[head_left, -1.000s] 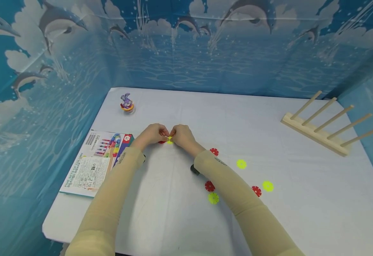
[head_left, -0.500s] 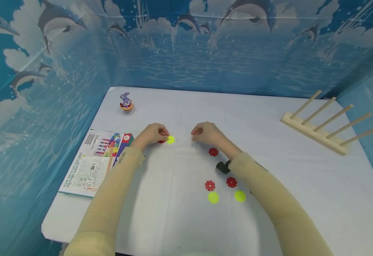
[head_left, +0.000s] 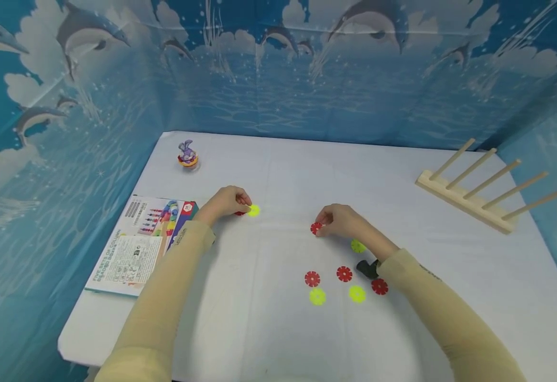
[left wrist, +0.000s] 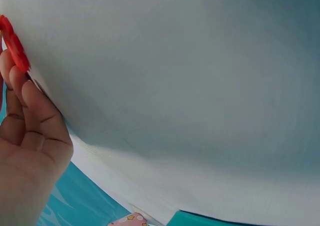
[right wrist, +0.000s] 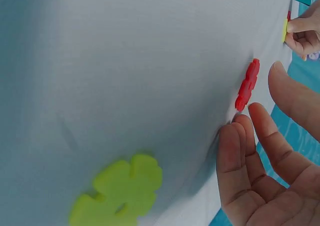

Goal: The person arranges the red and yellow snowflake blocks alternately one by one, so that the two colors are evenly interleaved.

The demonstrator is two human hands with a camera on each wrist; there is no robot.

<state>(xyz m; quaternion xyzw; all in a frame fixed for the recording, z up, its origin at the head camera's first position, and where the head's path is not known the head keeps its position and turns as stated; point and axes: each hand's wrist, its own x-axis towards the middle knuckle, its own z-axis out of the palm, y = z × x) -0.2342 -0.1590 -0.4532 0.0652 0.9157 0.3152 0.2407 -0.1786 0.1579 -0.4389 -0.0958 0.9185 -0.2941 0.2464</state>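
My left hand [head_left: 225, 204] pinches a yellow slotted plastic disc [head_left: 254, 210] together with a red one [head_left: 240, 213], left of the table's middle. Fingers partly cover the red disc; how the two join is hidden. In the left wrist view only this red disc [left wrist: 16, 48] shows at the fingertips. To the right, my right hand [head_left: 345, 223] is at another red slotted disc [head_left: 315, 228] on the white table. The right wrist view shows its thumb and fingers spread near that disc [right wrist: 247, 85], with the thumb apart from it.
Nearer the front lie red discs [head_left: 312, 279] and yellow discs [head_left: 357, 294]; another yellow disc [head_left: 358, 246] is under the right wrist. A wooden peg rack [head_left: 466, 201] stands far right. A printed box [head_left: 139, 244] lies left, with a purple rabbit toy [head_left: 188, 155] behind it.
My right hand has let go of the yellow disc and moved right and nearer, down to a loose red disc. The left hand stays in place with its discs.
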